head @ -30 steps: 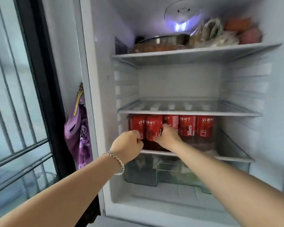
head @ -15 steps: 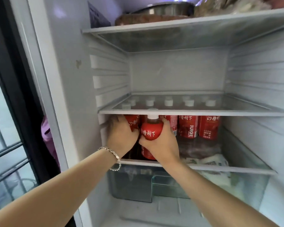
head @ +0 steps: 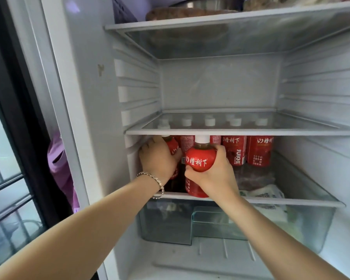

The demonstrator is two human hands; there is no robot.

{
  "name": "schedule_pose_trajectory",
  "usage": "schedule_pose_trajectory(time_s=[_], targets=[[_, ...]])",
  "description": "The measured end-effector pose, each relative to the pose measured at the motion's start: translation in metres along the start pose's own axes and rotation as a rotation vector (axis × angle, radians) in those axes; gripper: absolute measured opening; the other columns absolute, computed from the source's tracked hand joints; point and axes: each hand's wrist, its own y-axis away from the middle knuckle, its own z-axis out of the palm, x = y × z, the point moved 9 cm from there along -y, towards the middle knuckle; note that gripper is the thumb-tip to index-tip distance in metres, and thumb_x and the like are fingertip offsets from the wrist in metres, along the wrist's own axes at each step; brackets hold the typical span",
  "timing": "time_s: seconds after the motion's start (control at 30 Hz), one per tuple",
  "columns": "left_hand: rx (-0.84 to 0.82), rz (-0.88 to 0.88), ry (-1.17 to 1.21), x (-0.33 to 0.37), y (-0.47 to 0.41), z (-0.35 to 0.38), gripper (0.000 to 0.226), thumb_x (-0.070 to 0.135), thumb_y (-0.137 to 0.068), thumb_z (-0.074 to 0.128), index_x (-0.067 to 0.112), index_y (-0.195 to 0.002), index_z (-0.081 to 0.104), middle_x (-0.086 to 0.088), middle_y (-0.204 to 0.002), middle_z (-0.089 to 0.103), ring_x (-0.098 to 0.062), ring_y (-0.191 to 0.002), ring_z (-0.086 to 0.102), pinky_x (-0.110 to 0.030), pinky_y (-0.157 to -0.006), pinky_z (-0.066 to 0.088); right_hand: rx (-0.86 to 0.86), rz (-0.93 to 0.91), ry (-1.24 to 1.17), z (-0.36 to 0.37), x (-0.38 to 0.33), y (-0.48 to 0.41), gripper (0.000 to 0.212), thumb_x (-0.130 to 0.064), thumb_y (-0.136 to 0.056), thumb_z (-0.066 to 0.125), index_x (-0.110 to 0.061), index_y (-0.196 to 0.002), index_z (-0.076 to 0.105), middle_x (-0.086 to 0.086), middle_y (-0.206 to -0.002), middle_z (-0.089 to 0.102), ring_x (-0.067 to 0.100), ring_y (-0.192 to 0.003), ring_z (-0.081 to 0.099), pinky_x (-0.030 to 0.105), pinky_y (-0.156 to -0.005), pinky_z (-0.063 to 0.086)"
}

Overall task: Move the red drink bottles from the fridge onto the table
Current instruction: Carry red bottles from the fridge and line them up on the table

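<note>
Several red-labelled drink bottles (head: pixel 233 150) with white caps stand in rows on the lower glass shelf (head: pixel 291 202) of the open fridge. My right hand (head: pixel 216 174) grips one red bottle (head: pixel 198 160) at the shelf's front edge, tilted toward me, its white cap just under the shelf above. My left hand (head: pixel 158 160), with a bead bracelet on the wrist, wraps around the leftmost bottle (head: pixel 172 145) beside the fridge's left wall. Most of that bottle is hidden behind my hand.
A glass shelf (head: pixel 240 131) sits close above the bottle caps, and the shelf space above it is bare. The top shelf (head: pixel 210 21) carries a pot and food. A clear crisper drawer (head: pixel 230 223) lies below. A white packet (head: pixel 265 191) lies right of the bottles. Purple cloth (head: pixel 59 168) hangs left.
Both hands have closed around bottles. The right-hand bottle has come forward and tilted out from the row. The camera has moved closer to the fridge.
</note>
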Motion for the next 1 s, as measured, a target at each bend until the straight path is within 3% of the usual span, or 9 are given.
schedule_pose_trajectory(time_s=[0.33,0.5,0.6,0.67,0.73,0.83,1.0], targets=[[-0.278,0.049,0.326,0.004,0.038,-0.032,0.066,0.043,-0.071,0.070,0.018,-0.120,0.034,0.002,-0.111,0.057,-0.020,-0.099,0.059,-0.038,-0.084,0.052,-0.061,-0.057,-0.094,0.002,0.000,-0.003,0.084,-0.029,-0.061,0.086,-0.026,-0.128,0.036,-0.004,-0.120,0.054,0.013,-0.104,0.056,0.027,-0.089,0.047],[-0.219,-0.001,0.480,0.001,0.036,-0.034,0.042,0.055,-0.087,0.048,0.023,-0.113,0.042,0.002,-0.106,0.061,-0.020,-0.095,0.061,-0.044,-0.082,0.054,-0.050,-0.075,-0.094,0.002,-0.003,-0.002,0.080,-0.024,-0.064,0.083,-0.024,-0.129,0.035,-0.001,-0.120,0.055,0.010,-0.097,0.054,0.019,-0.080,0.041],[-0.103,0.016,0.463,-0.001,0.034,-0.045,0.034,0.048,-0.086,0.053,0.022,-0.107,0.054,0.004,-0.105,0.055,-0.020,-0.104,0.055,-0.044,-0.089,0.050,-0.002,-0.097,-0.083,-0.003,-0.004,0.006,0.080,-0.025,-0.063,0.082,-0.025,-0.128,0.036,-0.002,-0.120,0.054,0.011,-0.097,0.054,0.019,-0.080,0.042],[-0.077,0.067,0.465,0.003,0.032,-0.055,0.025,0.040,-0.084,0.061,0.018,-0.096,0.059,0.003,-0.096,0.061,-0.020,-0.093,0.060,-0.044,-0.081,0.054,0.068,-0.131,-0.033,-0.012,-0.004,0.016,0.083,-0.029,-0.059,0.083,-0.027,-0.128,0.037,-0.004,-0.121,0.052,0.012,-0.100,0.055,0.026,-0.082,0.047],[-0.109,0.108,0.414,0.009,0.033,-0.063,0.020,0.034,-0.082,0.062,0.016,-0.091,0.057,0.001,-0.089,0.064,-0.018,-0.079,0.063,-0.042,-0.073,0.056,0.153,-0.191,0.043,-0.020,-0.006,0.029,0.086,-0.032,-0.055,0.083,-0.026,-0.128,0.039,-0.009,-0.117,0.051,0.010,-0.099,0.055,0.026,-0.079,0.050],[-0.132,0.294,0.099,0.032,0.038,-0.070,0.017,0.030,-0.087,0.054,0.017,-0.098,0.054,0.002,-0.097,0.056,-0.022,-0.087,0.058,-0.035,-0.074,0.051,0.284,-0.335,0.142,-0.030,-0.018,0.046,0.087,-0.032,-0.049,0.087,-0.018,-0.124,0.045,-0.012,-0.110,0.050,0.008,-0.095,0.053,0.011,-0.072,0.040],[-0.085,0.474,-0.172,0.053,0.040,-0.073,0.015,0.034,-0.087,0.046,0.019,-0.084,0.044,0.003,-0.085,0.054,-0.021,-0.071,0.048,-0.028,-0.062,0.032,0.332,-0.523,0.385,-0.037,-0.041,0.051,0.100,-0.031,-0.040,0.092,-0.015,-0.122,0.038,0.010,-0.112,0.061,0.021,-0.099,0.058,0.029,-0.078,0.045]])
